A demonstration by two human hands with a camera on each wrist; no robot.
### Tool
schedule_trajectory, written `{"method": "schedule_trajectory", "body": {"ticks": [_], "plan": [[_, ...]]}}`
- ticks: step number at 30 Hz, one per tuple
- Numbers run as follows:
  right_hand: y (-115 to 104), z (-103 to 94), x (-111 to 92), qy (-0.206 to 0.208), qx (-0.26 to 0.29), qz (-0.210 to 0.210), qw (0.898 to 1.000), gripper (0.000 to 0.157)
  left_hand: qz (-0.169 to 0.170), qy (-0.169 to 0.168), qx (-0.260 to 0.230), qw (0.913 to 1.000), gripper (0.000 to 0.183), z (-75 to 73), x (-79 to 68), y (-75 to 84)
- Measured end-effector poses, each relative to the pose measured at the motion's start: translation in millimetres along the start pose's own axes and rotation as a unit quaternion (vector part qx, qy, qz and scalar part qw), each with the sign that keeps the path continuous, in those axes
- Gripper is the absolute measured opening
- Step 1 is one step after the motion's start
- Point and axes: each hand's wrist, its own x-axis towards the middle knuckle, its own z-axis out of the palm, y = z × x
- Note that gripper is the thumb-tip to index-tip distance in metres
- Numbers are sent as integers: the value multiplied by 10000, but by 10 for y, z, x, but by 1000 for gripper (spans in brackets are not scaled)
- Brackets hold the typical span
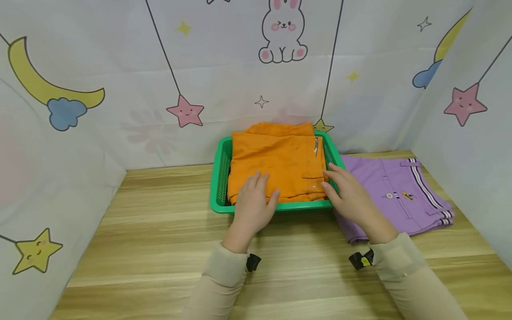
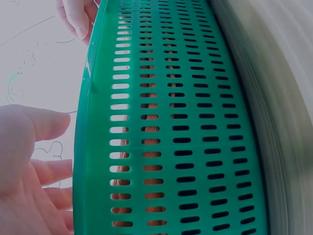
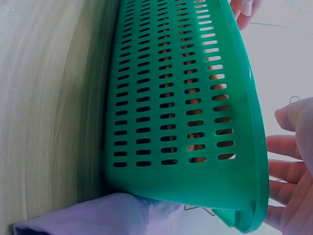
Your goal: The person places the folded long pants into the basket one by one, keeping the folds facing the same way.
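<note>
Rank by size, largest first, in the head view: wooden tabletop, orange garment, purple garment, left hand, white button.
1. Wooden tabletop
2. Orange garment, purple garment: too alike to rank
3. Left hand
4. White button

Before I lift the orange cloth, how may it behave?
The orange cloth will probably be floppy, since it shows soft creases. Its folded layers may slide apart, because nothing visible binds them. Lying rather flat, it should hardly roll.
</note>
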Motion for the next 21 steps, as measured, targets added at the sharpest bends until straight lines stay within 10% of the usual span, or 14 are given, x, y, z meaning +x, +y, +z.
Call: {"method": "schedule_trajectory", "body": {"ticks": [21], "plan": [[159,-61,-98,147,102,183,9997,47,190,19,-203,9996,55,39,-47,108]]}}
